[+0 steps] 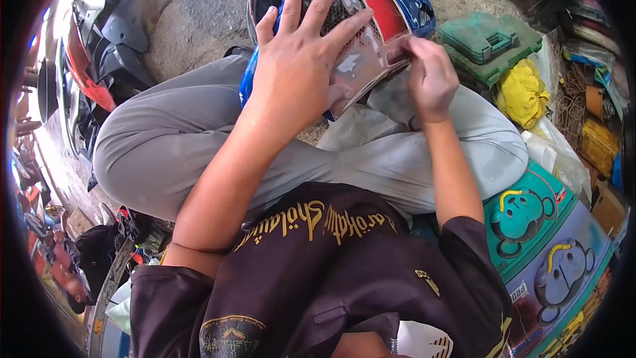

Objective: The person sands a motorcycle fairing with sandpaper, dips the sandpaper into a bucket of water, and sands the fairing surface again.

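A curved motorcycle body panel [385, 18] in blue, red and white rests in front of my crossed legs. Its near part looks dull and scuffed, greyish pink. My left hand [295, 69] lies spread over the panel, palm down, fingers apart and pointing away from me. At the panel's right edge, my right hand [430, 79] is curled, with the fingertips pressed together against a reddish-brown corner. Whatever those fingers pinch, if anything, is hidden. Behind the panel shows part of a dark round rim [253, 0].
Green plastic cases [480, 43] and a yellow bundle [523, 93] lie by my right knee. Teal [523, 215] and purple-blue [560, 278] printed boxes stand nearer. Loose fairings [86, 66] line the left side. Another person [66, 278] appears at the far left.
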Demonstrator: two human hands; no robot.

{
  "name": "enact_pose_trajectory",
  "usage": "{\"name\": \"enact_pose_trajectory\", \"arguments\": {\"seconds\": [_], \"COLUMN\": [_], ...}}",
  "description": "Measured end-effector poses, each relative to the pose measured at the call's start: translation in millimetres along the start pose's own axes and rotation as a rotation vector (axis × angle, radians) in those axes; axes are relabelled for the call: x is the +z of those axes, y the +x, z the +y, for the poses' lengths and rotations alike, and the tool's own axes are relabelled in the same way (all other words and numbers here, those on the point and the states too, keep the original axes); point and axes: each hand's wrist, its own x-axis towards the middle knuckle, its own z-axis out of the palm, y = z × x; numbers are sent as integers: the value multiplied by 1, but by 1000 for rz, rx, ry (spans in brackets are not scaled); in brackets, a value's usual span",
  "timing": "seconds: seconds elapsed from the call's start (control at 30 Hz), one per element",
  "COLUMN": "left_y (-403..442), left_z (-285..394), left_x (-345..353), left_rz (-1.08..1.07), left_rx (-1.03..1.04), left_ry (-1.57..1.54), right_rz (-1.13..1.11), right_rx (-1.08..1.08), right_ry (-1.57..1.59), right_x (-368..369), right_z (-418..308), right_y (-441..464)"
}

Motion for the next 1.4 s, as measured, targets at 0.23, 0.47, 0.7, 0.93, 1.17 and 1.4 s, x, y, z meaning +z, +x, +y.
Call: {"name": "enact_pose_trajectory", "arguments": {"seconds": [0.23, 0.47, 0.7, 0.93, 1.17, 1.4], "left_y": [-1, 0, -1, 3, 3, 2], "left_z": [0, -1, 1, -2, -1, -1], "left_x": [1, 0, 2, -2, -4, -5], "left_rz": [10, 5, -2, -8, -15, -11], "left_rx": [10, 14, 3, -2, -11, -13], "left_ry": [4, -16, -10, -17, -28, -51], "right_rz": [4, -81, -148, -129, -68, 126], "right_rx": [-1, -172, -243, -233, -140, 689], "right_ry": [6, 82, 195, 166, 158, 345], "right_x": [-2, -5, -6, -8, 1, -6], "right_z": [-18, -35, -66, -62, -56, -2], "right_y": [7, 9, 9, 13, 12, 16]}}
